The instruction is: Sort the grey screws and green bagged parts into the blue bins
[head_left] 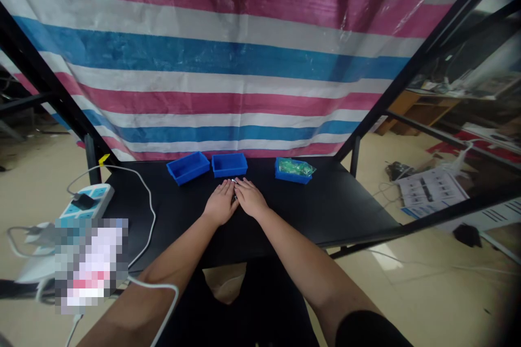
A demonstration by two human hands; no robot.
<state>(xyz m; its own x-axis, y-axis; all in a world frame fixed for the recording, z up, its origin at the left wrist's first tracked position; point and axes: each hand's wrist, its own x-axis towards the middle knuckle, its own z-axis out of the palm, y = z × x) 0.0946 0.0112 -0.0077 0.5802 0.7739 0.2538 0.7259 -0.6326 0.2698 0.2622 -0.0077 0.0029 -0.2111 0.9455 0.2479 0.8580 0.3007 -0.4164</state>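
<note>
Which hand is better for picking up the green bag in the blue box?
Probably the right hand. It lies flat on the table, closer to the green bag. The left hand is farther away, on the other side of the right hand.

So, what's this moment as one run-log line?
left hand: flat on black table | right hand: flat on black table | three blue bins ahead
</note>
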